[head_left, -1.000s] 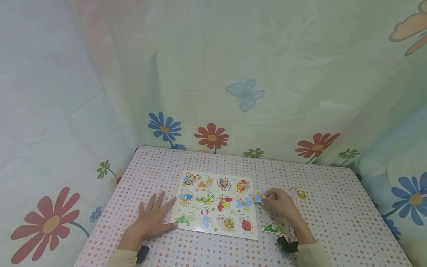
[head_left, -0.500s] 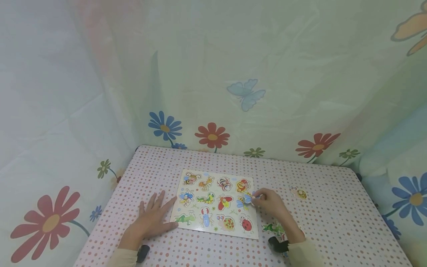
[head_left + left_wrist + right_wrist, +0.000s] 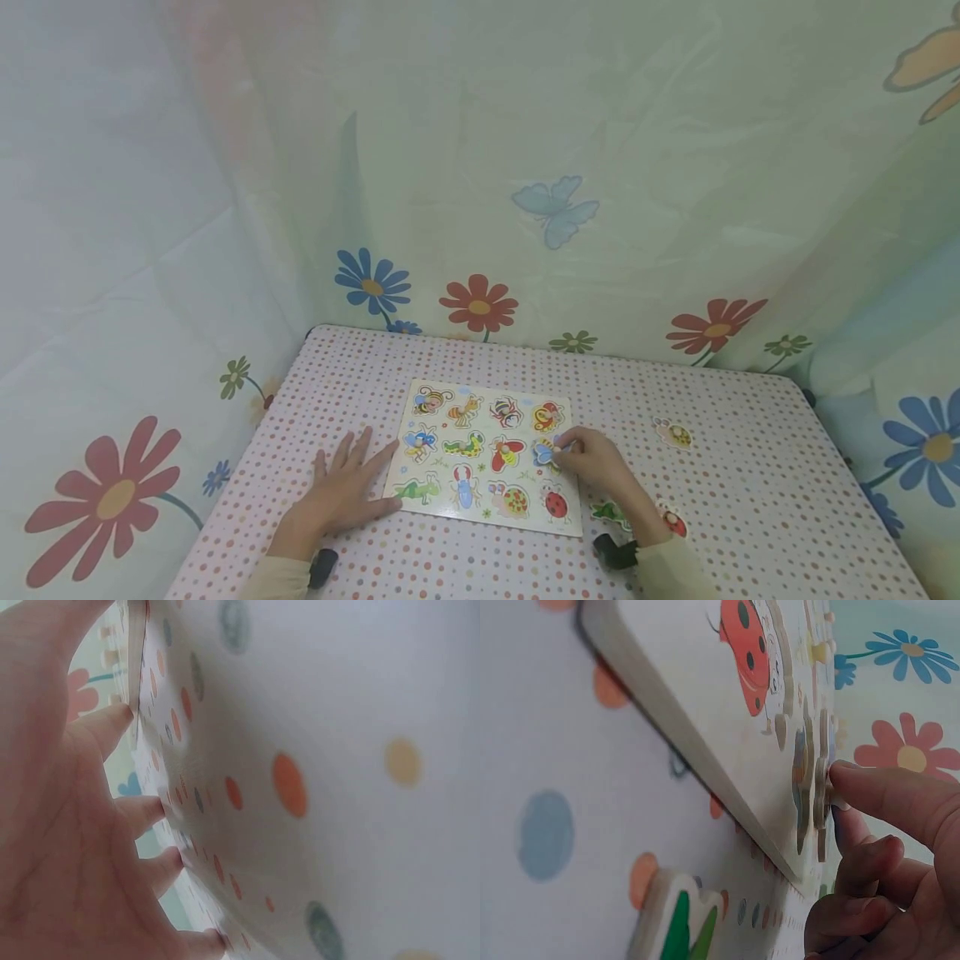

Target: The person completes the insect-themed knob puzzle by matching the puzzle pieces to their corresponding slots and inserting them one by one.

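Note:
A wooden peg puzzle board (image 3: 420,510) with colourful insect pictures lies on the table. My right hand (image 3: 600,467) pinches a blue-winged insect puzzle piece (image 3: 543,452) by its small knob between thumb and finger, over the matching picture at the board's right side. From the right wrist view, this piece (image 3: 821,799) stands slightly off the board face, its edge parallel to it. Spread flat, my left hand (image 3: 341,492) rests at the board's left edge, thumb and index finger touching that side. The left wrist view shows its fingertips (image 3: 154,814) down on the tablecloth.
Right of the board lie a snail piece (image 3: 675,433), a green insect piece (image 3: 609,512) and a ladybug piece (image 3: 672,520), the last two partly behind the right forearm. A dotted cloth (image 3: 780,467) covers the table. Flowered curtains (image 3: 637,167) hang behind it.
My right hand has carried the blue-winged puzzle piece leftward from beside the board to over its right column. The ladybug piece has come into sight behind the forearm. My left hand stays put.

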Tool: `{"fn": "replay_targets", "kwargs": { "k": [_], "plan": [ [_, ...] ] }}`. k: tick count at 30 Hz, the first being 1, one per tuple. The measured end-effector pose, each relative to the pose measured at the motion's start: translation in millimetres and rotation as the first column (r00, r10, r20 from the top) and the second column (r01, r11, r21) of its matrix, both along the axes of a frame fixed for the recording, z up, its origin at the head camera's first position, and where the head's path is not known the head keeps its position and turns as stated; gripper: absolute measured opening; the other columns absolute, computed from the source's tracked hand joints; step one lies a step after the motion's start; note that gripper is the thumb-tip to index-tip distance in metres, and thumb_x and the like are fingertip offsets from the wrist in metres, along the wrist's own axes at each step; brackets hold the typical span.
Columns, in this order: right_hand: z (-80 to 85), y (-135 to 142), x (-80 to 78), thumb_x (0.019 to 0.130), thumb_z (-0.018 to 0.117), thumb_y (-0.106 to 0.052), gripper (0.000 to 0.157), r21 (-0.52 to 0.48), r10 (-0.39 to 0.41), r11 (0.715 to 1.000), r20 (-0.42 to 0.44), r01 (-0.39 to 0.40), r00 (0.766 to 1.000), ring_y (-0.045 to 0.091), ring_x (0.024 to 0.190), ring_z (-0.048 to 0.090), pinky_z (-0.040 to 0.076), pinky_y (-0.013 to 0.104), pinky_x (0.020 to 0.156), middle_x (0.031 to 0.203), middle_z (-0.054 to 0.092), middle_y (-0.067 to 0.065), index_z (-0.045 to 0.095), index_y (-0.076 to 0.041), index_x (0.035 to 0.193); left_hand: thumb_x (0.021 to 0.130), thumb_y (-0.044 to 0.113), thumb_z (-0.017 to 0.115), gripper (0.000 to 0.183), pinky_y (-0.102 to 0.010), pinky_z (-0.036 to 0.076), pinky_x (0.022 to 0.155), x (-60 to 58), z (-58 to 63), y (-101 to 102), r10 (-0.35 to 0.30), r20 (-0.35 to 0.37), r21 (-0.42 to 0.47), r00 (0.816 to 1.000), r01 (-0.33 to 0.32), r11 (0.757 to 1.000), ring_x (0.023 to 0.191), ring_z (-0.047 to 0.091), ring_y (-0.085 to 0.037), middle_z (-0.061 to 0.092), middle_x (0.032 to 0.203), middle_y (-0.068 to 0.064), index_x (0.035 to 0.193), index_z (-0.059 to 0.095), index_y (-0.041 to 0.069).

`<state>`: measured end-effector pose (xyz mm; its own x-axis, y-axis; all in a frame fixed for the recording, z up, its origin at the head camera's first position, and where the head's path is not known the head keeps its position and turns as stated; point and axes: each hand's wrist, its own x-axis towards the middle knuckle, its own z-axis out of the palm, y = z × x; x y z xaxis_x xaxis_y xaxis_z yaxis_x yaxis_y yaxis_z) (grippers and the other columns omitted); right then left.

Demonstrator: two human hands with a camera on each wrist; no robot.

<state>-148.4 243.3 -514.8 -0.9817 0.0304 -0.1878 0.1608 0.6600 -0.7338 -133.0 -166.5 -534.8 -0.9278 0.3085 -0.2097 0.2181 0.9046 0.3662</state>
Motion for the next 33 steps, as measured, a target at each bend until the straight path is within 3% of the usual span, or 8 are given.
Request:
{"fn": "replay_targets", "kwargs": {
  "k": [33],
  "plan": [
    [-3.2, -8.2, 0.9, 0.085, 0.076, -0.016, 0.021, 0.052, 0.01, 0.999, 0.019, -0.011, 1.0, 0.014, 0.051, 0.043, 0.035, 0.024, 0.044, 0.065, 0.05, 0.003, 0.07, -0.003, 0.1, 0.081, 0.071, 0.066, 0.092, -0.077, -0.002, 0.108, -0.6, -0.9, 0.3, -0.002, -0.011, -0.009, 1.0, 0.002, 1.0, 0.149, 0.004, -0.046, 0.011, 0.166, -0.016, 0.157, 0.034, 0.031]
  ]
}}
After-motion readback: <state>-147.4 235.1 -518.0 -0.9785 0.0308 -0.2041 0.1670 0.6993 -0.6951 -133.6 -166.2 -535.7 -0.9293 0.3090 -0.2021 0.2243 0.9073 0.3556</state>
